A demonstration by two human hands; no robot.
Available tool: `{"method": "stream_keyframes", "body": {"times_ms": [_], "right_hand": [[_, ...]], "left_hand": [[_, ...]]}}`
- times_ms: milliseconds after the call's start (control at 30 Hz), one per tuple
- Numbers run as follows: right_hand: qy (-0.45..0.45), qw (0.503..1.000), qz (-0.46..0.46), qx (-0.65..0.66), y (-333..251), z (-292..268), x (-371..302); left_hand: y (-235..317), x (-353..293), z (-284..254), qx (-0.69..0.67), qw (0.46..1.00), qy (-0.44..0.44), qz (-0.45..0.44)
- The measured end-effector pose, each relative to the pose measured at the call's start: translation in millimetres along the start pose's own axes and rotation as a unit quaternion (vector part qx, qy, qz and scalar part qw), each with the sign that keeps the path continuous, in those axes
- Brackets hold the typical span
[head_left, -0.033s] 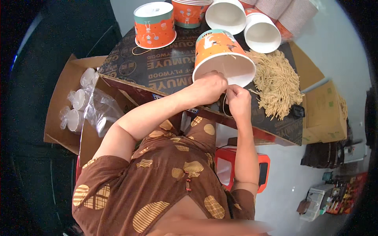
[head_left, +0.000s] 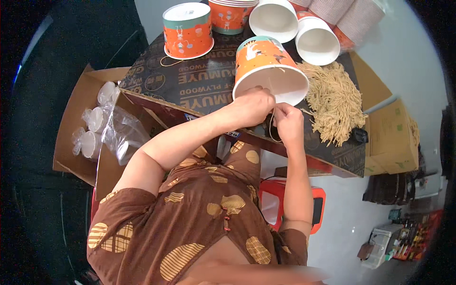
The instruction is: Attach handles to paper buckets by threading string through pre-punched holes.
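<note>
An orange paper tub (head_left: 263, 59) with a teal band lies tilted on the table, its white mouth facing me. A thin tan cord (head_left: 271, 130) passes through its wall and hangs in a loop below the rim. My left hand (head_left: 255, 105) is closed at the lower edge of the mouth, pinching the cord; its fingertips are partly hidden. Just right of it, my right hand (head_left: 289, 122) pinches the same cord between thumb and forefinger. A heap of cut tan cords (head_left: 332, 102) lies right of the tub.
Upside down at the back left stands another orange tub (head_left: 188, 35), a cord loop beside it. More tubs (head_left: 317, 42) and stacks lie behind. The dark plywood table (head_left: 164, 90) has a cardboard box (head_left: 71, 137) of bagged white cups on its left. A red stool (head_left: 317, 213) stands below.
</note>
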State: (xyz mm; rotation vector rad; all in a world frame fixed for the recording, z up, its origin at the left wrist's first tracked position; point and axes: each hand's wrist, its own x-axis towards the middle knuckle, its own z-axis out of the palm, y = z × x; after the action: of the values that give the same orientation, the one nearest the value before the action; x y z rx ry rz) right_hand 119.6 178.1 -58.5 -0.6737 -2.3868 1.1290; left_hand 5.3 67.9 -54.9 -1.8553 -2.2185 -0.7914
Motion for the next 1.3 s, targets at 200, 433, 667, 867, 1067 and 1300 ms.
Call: {"method": "stream_keyframes", "body": {"times_ms": [200, 433, 667, 867, 1067, 1300], "right_hand": [[-0.01, 0.994, 0.04, 0.106, 7, 1, 1], [0.028, 0.99, 0.053, 0.128, 4, 4, -9], [0.034, 0.981, 0.02, 0.189, 4, 4, -3], [0.031, 0.98, 0.025, 0.196, 15, 4, -3], [0.03, 0.978, 0.027, 0.207, 19, 5, -8], [0.017, 0.986, 0.029, 0.163, 12, 3, -9]], "left_hand": [[3, 12, 0, -0.12, 0.977, -0.091, -0.153], [3, 6, 16, -0.155, 0.975, -0.023, -0.156], [-2, 13, 11, -0.21, 0.964, -0.011, -0.165], [-12, 15, 20, -0.212, 0.969, -0.022, -0.121], [-6, 17, 8, -0.198, 0.963, -0.099, -0.15], [-17, 12, 14, -0.218, 0.964, -0.08, -0.131]]}}
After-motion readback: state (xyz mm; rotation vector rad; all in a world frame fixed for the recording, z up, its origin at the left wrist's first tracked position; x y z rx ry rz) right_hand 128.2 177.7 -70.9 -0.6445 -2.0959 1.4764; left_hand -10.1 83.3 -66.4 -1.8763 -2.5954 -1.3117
